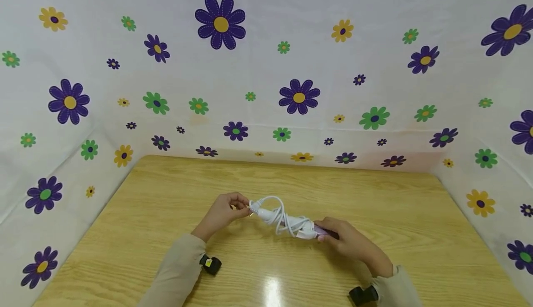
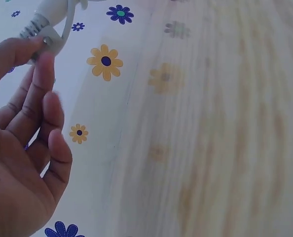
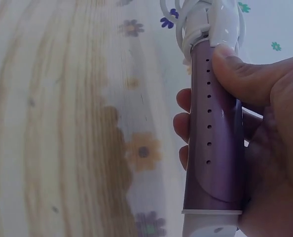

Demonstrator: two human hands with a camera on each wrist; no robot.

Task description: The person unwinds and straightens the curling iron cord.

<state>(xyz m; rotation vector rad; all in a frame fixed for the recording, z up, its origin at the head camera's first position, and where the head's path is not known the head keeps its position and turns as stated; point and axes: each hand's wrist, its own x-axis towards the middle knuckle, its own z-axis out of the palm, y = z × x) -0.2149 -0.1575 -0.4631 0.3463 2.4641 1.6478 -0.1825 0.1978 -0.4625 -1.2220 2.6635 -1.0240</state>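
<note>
A curling iron (image 1: 290,223) with a white handle and a purple barrel (image 3: 213,123) is held up over the table, slanting down to the right. Its white cord (image 1: 280,214) is wound loosely round the handle. My right hand (image 1: 347,237) grips the barrel, thumb along the side with the row of small holes, fingertips showing at the far edge. At the other end, my left hand (image 1: 225,214) pinches the cord's plug (image 2: 50,42) between thumb and index finger. The other left fingers are loosely bent below it.
The wooden table (image 1: 166,251) lies under both hands. A white cloth (image 1: 258,66) printed with flowers stands behind it and along both sides. A black wrist camera (image 1: 210,264) sits at the left cuff, another (image 1: 363,295) at the right.
</note>
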